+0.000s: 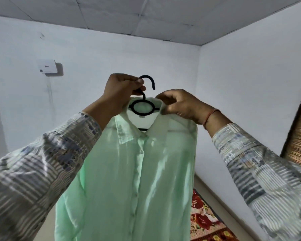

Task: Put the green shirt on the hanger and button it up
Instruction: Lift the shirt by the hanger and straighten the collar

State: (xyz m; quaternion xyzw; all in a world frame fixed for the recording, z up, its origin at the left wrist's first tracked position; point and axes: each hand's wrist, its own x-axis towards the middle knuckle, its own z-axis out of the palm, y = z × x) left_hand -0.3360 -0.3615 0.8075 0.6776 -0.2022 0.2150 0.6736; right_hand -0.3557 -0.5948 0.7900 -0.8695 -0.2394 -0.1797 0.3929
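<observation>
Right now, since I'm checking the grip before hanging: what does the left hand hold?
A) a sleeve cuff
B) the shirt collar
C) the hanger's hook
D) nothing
C: the left hand pinches the hanger by its hook; the right hand holds the green shirt at the collar.

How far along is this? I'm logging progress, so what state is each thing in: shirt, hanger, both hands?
Shirt: draped on the hanger, front closed down the button line, collar open at the top.
Hanger: held up in the air, its shoulders inside the shirt, hook hung on nothing.
Left hand: grips the hanger just below its hook.
Right hand: pinches the shirt's collar.
</observation>
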